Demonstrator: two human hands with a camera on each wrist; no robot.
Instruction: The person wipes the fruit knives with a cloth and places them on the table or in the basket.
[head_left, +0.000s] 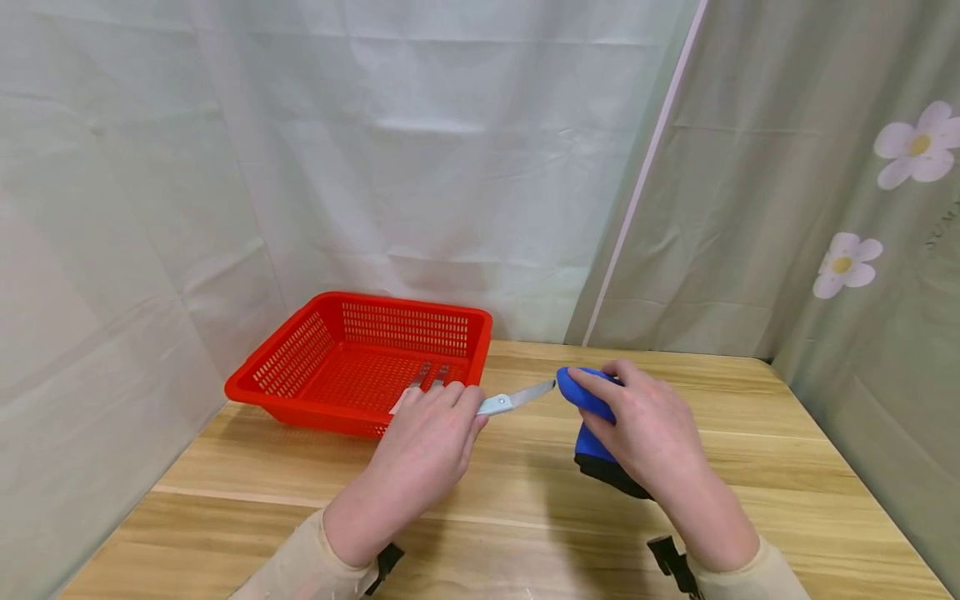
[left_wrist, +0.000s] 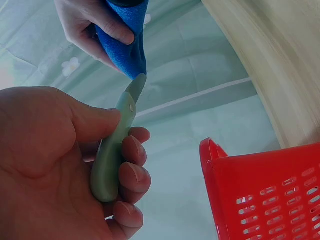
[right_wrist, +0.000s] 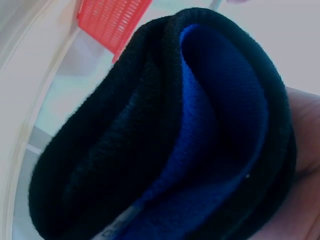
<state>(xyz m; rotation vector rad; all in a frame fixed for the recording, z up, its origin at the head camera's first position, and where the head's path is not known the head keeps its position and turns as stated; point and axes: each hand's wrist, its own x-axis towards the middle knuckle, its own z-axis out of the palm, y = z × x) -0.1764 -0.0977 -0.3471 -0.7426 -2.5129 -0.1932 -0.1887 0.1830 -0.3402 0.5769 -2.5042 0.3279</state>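
My left hand (head_left: 431, 437) grips the pale green handle of a folding knife (left_wrist: 114, 150), its fingers curled round it. The short metal blade points right, toward my right hand (head_left: 648, 417). That hand holds a folded blue cloth (head_left: 592, 393) with black edging, pinched between thumb and fingers. At the blade's tip the cloth's front end overlaps it in the left wrist view. In the right wrist view the bunched cloth (right_wrist: 220, 100) fills most of the picture and hides the knife.
A red plastic basket (head_left: 300, 408) with slotted walls stands at the left on the wooden table (head_left: 510, 517). Inside it lie some metal utensils (head_left: 441, 375), partly hidden behind my left hand. Pale curtains (head_left: 420, 167) close off the back and sides.
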